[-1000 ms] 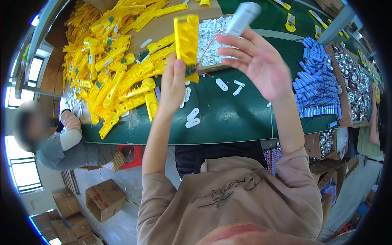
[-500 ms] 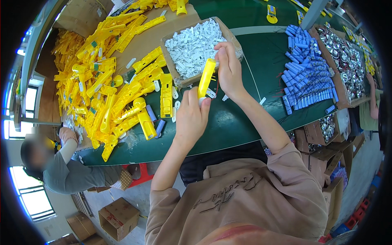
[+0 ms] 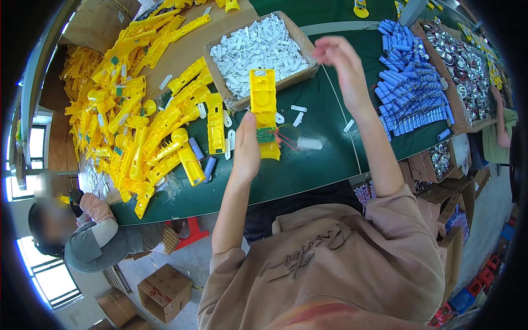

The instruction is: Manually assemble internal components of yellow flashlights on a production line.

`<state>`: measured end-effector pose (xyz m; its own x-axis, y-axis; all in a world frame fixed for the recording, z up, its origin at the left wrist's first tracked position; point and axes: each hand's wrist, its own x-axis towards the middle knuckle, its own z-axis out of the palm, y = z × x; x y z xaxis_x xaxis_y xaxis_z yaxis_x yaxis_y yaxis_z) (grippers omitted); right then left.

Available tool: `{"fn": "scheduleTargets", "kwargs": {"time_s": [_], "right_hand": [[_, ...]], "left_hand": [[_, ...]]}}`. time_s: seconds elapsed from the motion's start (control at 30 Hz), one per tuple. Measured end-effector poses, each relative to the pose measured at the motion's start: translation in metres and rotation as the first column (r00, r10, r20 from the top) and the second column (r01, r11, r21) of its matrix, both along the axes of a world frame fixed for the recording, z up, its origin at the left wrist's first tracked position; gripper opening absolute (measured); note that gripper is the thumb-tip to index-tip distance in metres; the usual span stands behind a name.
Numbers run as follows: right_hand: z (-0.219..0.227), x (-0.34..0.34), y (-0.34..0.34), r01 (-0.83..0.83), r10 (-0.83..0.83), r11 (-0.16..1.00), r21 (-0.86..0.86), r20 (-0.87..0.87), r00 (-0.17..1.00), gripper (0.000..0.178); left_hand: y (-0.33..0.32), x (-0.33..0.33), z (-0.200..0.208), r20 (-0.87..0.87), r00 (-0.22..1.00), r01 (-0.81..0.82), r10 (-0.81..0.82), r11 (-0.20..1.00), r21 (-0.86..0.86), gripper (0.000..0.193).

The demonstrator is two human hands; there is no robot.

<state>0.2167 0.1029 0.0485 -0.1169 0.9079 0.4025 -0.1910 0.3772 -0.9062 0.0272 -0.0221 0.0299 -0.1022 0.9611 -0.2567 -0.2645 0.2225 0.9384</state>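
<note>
My left hand [image 3: 247, 148] grips a yellow plastic housing [image 3: 263, 98], held upright over the green table with its hollow inner side showing. A small green circuit board [image 3: 266, 135] with thin red wires sits at the lower part of the housing, beside my thumb. My right hand [image 3: 340, 58] is raised in the air, away from the housing, fingers loosely bent and apart with nothing seen in them. Nearest to it is the carton [image 3: 301, 77] of small white plastic parts [image 3: 258, 52]. A blurred whitish piece [image 3: 309, 143] shows right of the housing.
Yellow housings [image 3: 124, 118] lie heaped on the left, with two blue cylindrical cells [image 3: 209, 168] near them. Many wired blue cells [image 3: 410, 82] are stacked at right, beside a carton of shiny metal parts [image 3: 459, 66]. A person [image 3: 96, 231] sits at the left; another person's arm [image 3: 498, 110] shows far right.
My right hand has let go of the housing and moved up and right. The housing has turned in my left hand, so its inner side and the circuit board now show.
</note>
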Motion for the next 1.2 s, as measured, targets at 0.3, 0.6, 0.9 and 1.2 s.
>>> {"fn": "scheduleTargets", "kwargs": {"time_s": [0.3, 0.6, 0.9, 1.2], "right_hand": [[-0.071, -0.009, -0.093, -0.289, -0.141, 0.882, 0.374, 0.792, 0.594, 0.036], [-0.081, -0.044, -0.102, -0.233, -0.144, 0.904, 0.359, 0.769, 0.623, 0.026], [-0.046, -0.007, -0.080, -0.087, 0.132, 0.987, -0.137, 0.370, 0.920, 0.017], [0.019, -0.011, -0.040, -0.445, 0.381, 0.891, -0.090, -0.384, 0.841, 0.024]], "left_hand": [[0.011, -0.013, -0.013, -0.481, 0.861, 0.020, 0.165, 0.934, 0.356, 0.041], [0.008, -0.013, 0.004, -0.385, 0.859, -0.138, 0.338, 0.876, 0.462, 0.040], [0.002, -0.032, 0.019, -0.329, 0.859, -0.229, 0.392, 0.870, 0.437, 0.037], [0.001, -0.013, 0.009, -0.583, 0.727, 0.004, 0.363, 0.846, 0.533, 0.036]]}}
